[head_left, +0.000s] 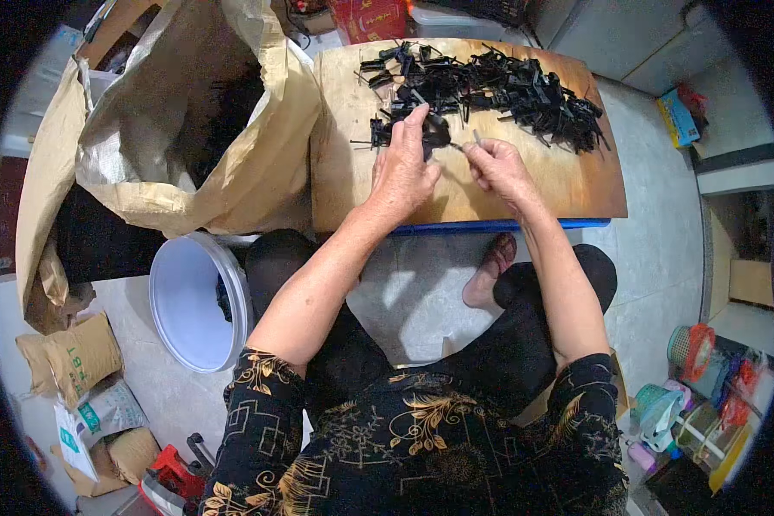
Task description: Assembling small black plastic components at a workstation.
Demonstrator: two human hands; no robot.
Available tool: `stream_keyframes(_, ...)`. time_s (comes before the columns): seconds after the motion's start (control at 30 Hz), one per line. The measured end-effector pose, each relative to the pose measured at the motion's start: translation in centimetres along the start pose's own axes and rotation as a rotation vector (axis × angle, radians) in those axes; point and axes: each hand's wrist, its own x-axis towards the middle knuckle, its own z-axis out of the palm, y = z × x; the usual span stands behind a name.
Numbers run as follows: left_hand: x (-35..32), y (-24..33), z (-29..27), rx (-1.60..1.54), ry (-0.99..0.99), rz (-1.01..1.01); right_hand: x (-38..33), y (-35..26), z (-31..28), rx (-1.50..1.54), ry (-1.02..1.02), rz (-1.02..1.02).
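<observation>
A big, open-mouthed tan sack (285, 176), dark inside, stands against the left end of the wooden table (546, 185). Black parts (525, 89) sprawl in a ragged heap over the table's far half. The left hand (402, 168) is at the heap's near left edge, forefinger stretched; whether it grips anything, I can't tell. Nearby, the right hand (500, 172) pinches a slim grey piece (477, 136).

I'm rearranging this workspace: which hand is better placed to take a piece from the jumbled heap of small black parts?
Probably the left hand: it is at the edge of the jumbled black heap, while the right hand pinches a thin grey piece over the flat tan wooden board.
</observation>
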Motion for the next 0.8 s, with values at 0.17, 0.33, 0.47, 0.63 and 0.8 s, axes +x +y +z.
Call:
stream_keyframes(0.17,0.0,-0.1,0.3,0.039,-0.006,0.080,-0.9,-0.6,0.8,0.205,-0.201,0.073)
stream_keyframes(0.33,-0.3,-0.3,0.5,0.047,0.000,0.184,-1.2,-0.4,1.1,0.221,-0.216,0.087)
stream_keyframes(0.47,-0.2,0.0,0.7,-0.074,0.008,0.146,-0.8,-0.3,1.5,0.236,-0.206,-0.004)
stream_keyframes(0.63,0.5,0.7,-0.4,-0.557,-0.130,-0.278,-0.6,0.1,1.9,0.147,-0.179,-0.207)
stream_keyframes(0.8,0.6,0.9,-1.2,-0.752,-0.222,-0.367,-1.0,-0.5,2.0,-0.034,-0.171,-0.307)
